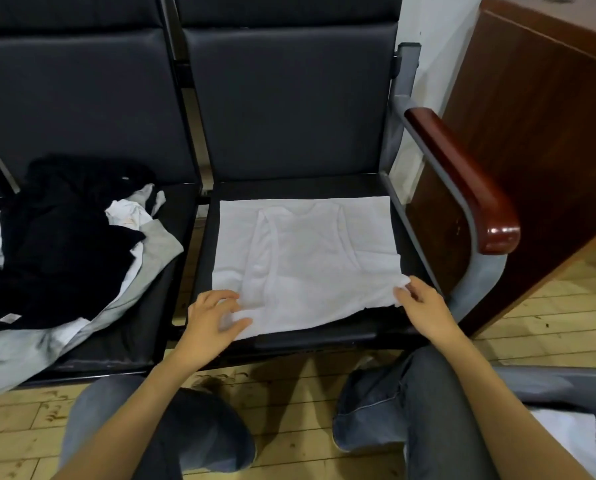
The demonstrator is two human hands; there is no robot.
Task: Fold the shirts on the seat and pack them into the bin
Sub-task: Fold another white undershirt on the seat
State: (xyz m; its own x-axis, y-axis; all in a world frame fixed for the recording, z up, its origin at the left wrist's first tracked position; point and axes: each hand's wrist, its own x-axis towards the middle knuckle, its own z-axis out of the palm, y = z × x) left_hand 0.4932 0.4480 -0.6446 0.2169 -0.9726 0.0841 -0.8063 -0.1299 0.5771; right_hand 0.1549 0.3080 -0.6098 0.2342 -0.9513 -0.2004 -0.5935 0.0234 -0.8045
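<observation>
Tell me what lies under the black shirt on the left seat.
A white garment and a grey garment stick out beneath the black shirt; the rest is covered.
</observation>
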